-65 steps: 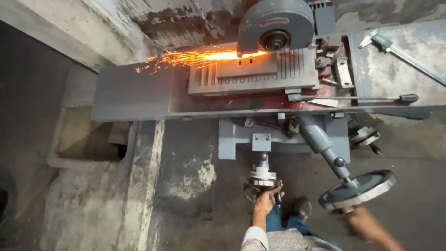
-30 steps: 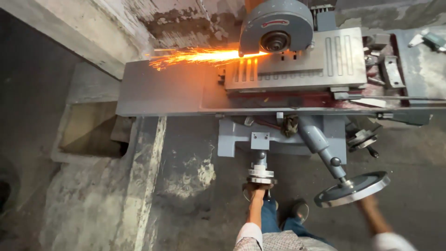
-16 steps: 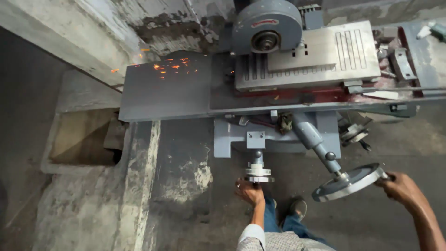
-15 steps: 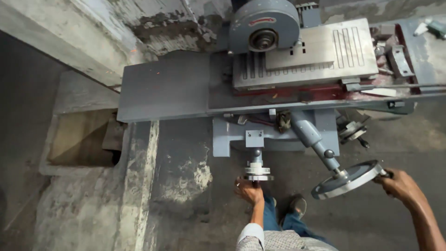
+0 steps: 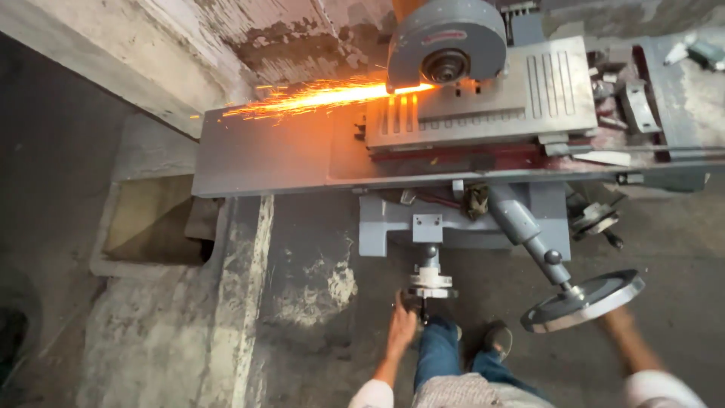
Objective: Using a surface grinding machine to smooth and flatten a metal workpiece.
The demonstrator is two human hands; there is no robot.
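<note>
Left hand (image 5: 402, 326) wraps the small crank handwheel (image 5: 430, 282) low on the grinder's front, grip pressed around its handle. Right hand (image 5: 615, 323), motion-blurred, sits at the large handwheel (image 5: 583, 301); its grip I cannot tell. Sparks (image 5: 317, 97) stream left from the guarded grinding wheel (image 5: 445, 41) onto the grey machine table (image 5: 264, 155), away from the person.

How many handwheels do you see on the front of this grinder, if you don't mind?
2: a small handwheel at the left hand, and a large handwheel by the blurred right hand. Others may be hidden.
</note>
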